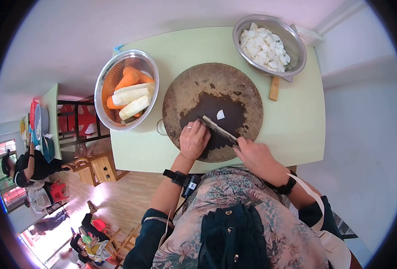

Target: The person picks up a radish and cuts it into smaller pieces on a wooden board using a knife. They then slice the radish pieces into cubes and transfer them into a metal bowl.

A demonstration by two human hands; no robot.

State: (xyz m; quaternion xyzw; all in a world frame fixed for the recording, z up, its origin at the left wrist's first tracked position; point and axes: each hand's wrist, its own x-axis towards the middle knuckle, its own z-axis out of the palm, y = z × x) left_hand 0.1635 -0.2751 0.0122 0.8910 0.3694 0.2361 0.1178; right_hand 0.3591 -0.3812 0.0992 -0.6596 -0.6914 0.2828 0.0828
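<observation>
A round, wet wooden chopping board (176,98) lies on the pale green table. My right hand (257,157) is closed around the handle of a kitchen knife (221,129), whose blade slants across the board. Just left of the blade, my left hand (195,140) rests on the board with its fingers curled together; whatever they may hold is hidden under them. One small white cut piece of vegetable (220,114), like the radish chunks in the bowl, lies on the dark wet patch beyond the blade.
At the left stands a metal colander (100,96) with orange carrots (127,80) and peeled white radishes (135,106). A steel bowl (300,56) of white chunks (263,47) is at the back right, with a wooden handle (274,88) sticking out beneath. Other people are at the far left.
</observation>
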